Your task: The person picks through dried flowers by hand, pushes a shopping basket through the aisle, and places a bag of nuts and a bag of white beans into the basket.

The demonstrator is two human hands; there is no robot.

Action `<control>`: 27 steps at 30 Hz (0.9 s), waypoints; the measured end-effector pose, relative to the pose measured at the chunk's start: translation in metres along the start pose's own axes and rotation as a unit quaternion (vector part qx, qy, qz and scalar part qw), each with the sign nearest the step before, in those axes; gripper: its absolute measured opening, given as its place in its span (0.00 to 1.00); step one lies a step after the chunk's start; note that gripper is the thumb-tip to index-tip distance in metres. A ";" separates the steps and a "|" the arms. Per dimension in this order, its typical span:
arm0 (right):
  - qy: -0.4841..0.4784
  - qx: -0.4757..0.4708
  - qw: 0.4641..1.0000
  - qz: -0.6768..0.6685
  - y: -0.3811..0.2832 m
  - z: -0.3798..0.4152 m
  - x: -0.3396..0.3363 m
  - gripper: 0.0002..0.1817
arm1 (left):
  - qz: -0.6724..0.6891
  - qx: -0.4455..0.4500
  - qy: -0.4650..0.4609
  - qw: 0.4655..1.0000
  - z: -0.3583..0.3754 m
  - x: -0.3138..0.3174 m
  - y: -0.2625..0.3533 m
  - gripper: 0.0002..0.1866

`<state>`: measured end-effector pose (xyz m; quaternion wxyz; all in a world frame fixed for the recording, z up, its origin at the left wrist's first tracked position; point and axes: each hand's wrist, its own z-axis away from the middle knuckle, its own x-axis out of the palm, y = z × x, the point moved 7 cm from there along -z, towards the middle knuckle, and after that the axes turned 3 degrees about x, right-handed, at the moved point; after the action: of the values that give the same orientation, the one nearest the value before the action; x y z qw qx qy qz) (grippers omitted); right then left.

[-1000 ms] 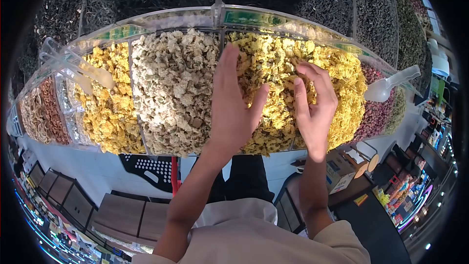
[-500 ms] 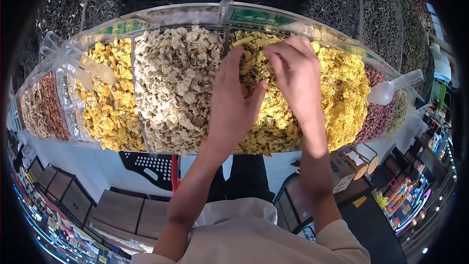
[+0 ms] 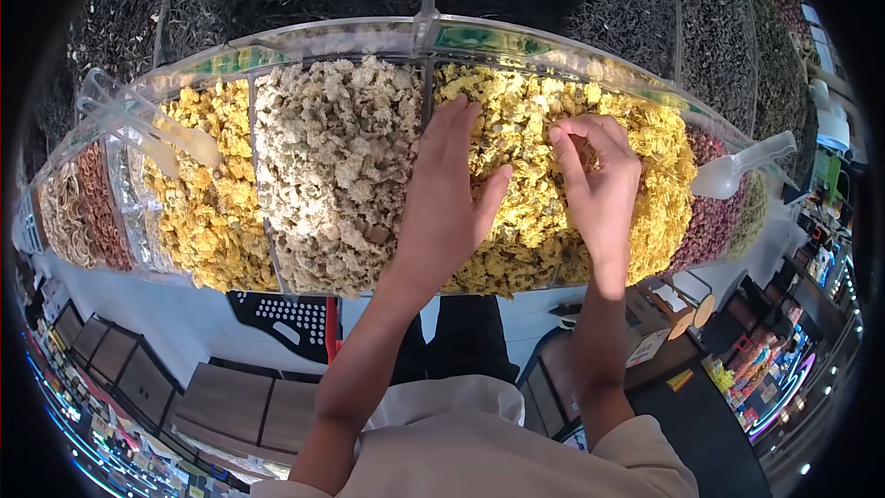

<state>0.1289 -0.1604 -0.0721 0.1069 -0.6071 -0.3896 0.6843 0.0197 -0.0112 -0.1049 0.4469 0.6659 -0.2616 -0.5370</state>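
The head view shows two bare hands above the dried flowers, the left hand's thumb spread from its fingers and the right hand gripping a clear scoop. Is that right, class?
Not quite: the right hand isn't gripping one. The head view shows the nearest clear scoop apart from it, its bowl over the dark pink buds. The left hand is as stated.

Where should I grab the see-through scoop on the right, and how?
Probably pinch the scoop by its handle, coming from the right: its bowl lies over the pink buds, while the handle sticks out rightward past them.
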 end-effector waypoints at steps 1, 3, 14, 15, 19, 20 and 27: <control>0.000 0.001 1.000 -0.002 0.000 0.002 -0.001 0.08 | -0.007 0.000 -0.006 1.000 -0.001 0.001 0.001 0.34; 0.011 -0.008 1.000 0.014 0.002 0.008 -0.005 0.10 | -0.013 0.003 -0.014 1.000 -0.003 0.001 0.003 0.34; -0.059 0.035 0.997 -0.030 -0.008 0.036 0.032 0.19 | -0.012 -0.033 -0.020 0.999 -0.016 0.006 0.006 0.33; -0.068 0.037 0.996 -0.051 -0.009 0.036 0.032 0.19 | -0.013 -0.031 -0.023 0.999 -0.015 0.007 0.005 0.33; -0.053 0.020 0.997 -0.049 -0.008 0.028 0.022 0.16 | -0.039 -0.028 -0.044 0.998 -0.018 0.004 0.009 0.31; -0.015 0.000 0.999 -0.038 -0.008 0.025 0.016 0.14 | -0.026 -0.047 -0.044 0.998 -0.019 0.002 0.009 0.30; 0.077 -0.136 0.987 -0.028 -0.042 -0.019 0.022 0.04 | -0.164 0.036 -0.013 0.986 -0.030 -0.003 0.015 0.28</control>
<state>0.1275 -0.1107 -0.0603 0.0723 -0.6553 -0.4868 0.5731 0.0496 -0.0062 -0.0898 0.3250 0.7084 -0.1743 -0.6018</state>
